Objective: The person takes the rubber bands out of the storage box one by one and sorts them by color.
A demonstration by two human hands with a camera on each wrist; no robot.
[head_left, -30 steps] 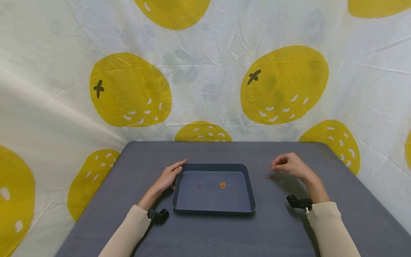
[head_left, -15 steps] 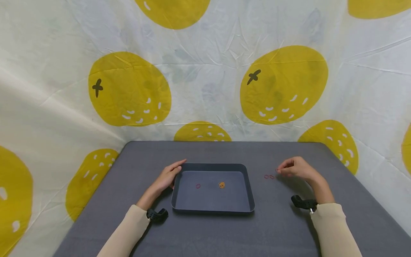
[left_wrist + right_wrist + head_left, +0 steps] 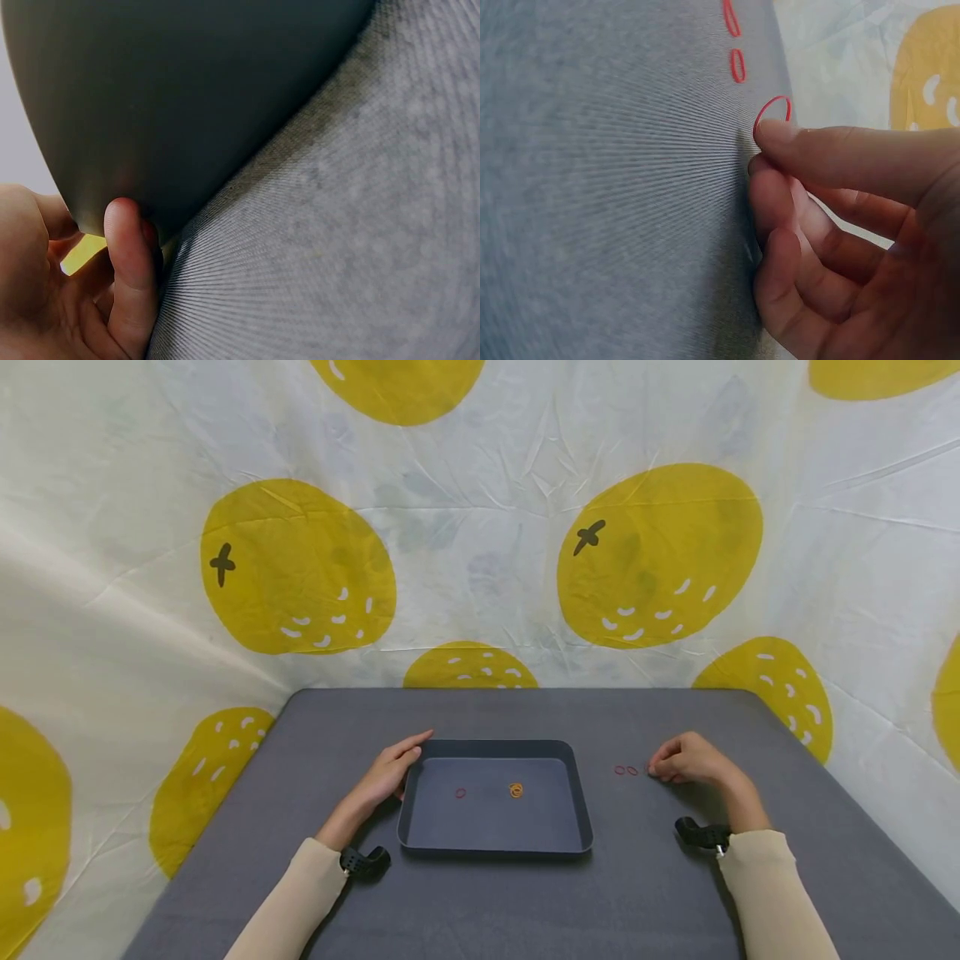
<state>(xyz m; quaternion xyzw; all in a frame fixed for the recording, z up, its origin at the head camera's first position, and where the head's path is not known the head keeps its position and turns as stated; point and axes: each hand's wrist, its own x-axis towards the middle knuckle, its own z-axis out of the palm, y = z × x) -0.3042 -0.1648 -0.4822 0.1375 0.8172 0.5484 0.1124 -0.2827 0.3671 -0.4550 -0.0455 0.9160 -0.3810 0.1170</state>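
Note:
A dark grey rectangular tray (image 3: 495, 850) lies on the table, with one red rubber band (image 3: 461, 793) and a small cluster of orange rubber bands (image 3: 516, 790) inside. My left hand (image 3: 384, 774) holds the tray's left side near the far corner; one fingertip touches the outer wall in the left wrist view. Right of the tray, my right hand (image 3: 690, 760) pinches a red rubber band (image 3: 788, 107) between thumb and finger, low over the cloth. Its loop sticks up past the thumb. Two more red rubber bands (image 3: 619, 770) lie in a row just left of that hand.
Grey cloth covers the table (image 3: 480, 910). Behind it and along the sides hangs a white curtain (image 3: 480, 543) printed with yellow fruit. A black wrist camera (image 3: 366, 863) sits on the left wrist, another (image 3: 701, 833) on the right.
My right hand, holding the red rubber band, has moved slightly right and down to the table beside the other two red bands. The left hand stays at the tray.

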